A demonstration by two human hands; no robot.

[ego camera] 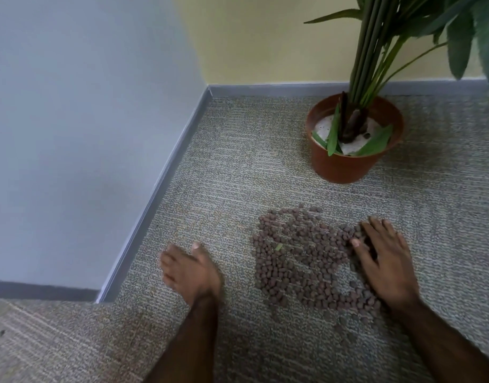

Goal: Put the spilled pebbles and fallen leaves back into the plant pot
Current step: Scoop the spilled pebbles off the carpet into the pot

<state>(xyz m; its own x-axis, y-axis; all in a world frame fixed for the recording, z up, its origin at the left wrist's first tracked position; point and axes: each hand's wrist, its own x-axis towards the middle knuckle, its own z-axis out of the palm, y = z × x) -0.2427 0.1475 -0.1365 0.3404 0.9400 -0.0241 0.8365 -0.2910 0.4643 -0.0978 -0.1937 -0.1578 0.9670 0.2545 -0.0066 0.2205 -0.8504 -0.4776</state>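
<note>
A patch of brown pebbles (301,261) lies spread on the carpet, with one small green leaf scrap (279,247) among them. Behind it stands a brown plant pot (345,164) with white filling, green stems and a few loose leaves (376,142) lying inside. My right hand (384,258) rests flat, palm down, on the right edge of the pebbles, fingers spread. My left hand (190,269) lies on bare carpet left of the pebbles, fingers loosely apart and slightly blurred, holding nothing.
A grey wall with a skirting board (154,200) runs along the left and turns a corner near my left arm. A yellow wall stands behind the pot. Large plant leaves (475,37) hang over the upper right.
</note>
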